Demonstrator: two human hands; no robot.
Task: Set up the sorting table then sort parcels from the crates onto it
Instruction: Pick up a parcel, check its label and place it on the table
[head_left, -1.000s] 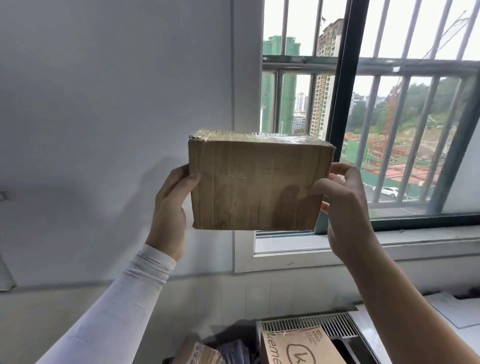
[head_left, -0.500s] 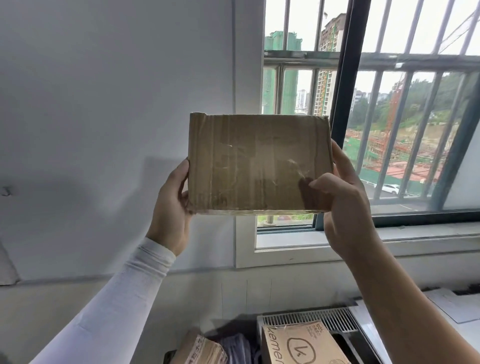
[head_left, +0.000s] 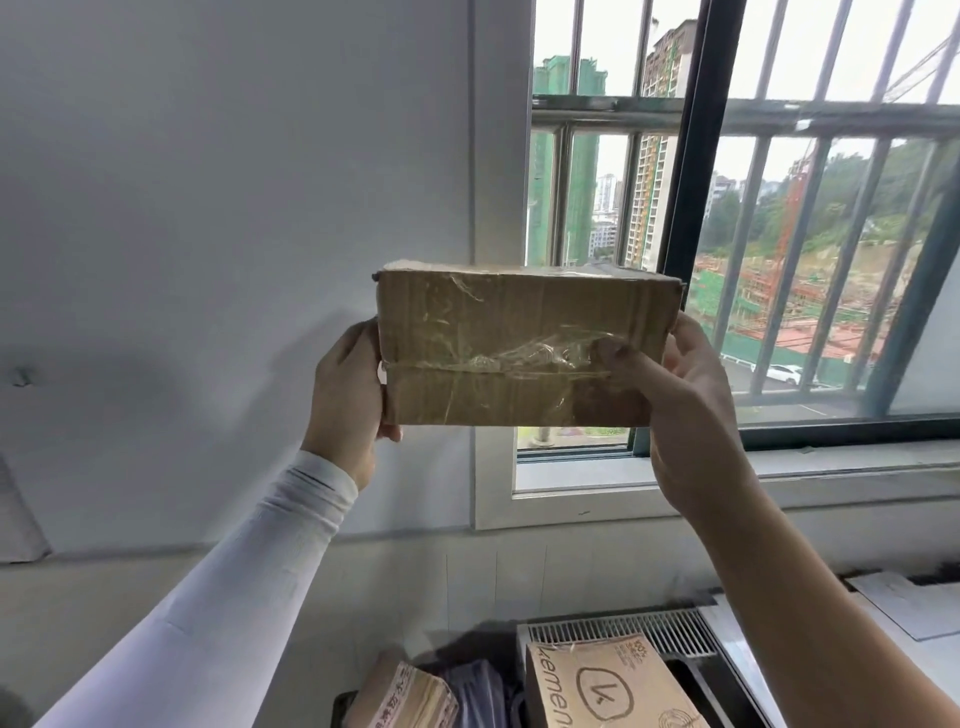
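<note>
In front of the barred window (head_left: 779, 260), the brown taped cardboard parcel (head_left: 519, 348) sits raised between both hands: left hand (head_left: 348, 395) and right hand (head_left: 685, 395), each grip curled round an end. Turn it slowly, hunting its label. Below, more printed cardboard boxes (head_left: 602, 686) wait beside a grey wall (head_left: 208, 208).

- The left hand (head_left: 345, 387) is bare, with nothing worn on the fingers that show.
- The left forearm wears a close-fitting white sleeve (head_left: 249, 582) of smooth, slightly stretchy cloth.
- The sleeve ends at the wrist in a snug cuff with fine ribbing and a few soft creases just behind it.
- The right hand (head_left: 685, 395) is bare too; no ring, glove or watch shows.
- The right forearm (head_left: 810, 597) is uncovered down to the frame's lower edge.
</note>
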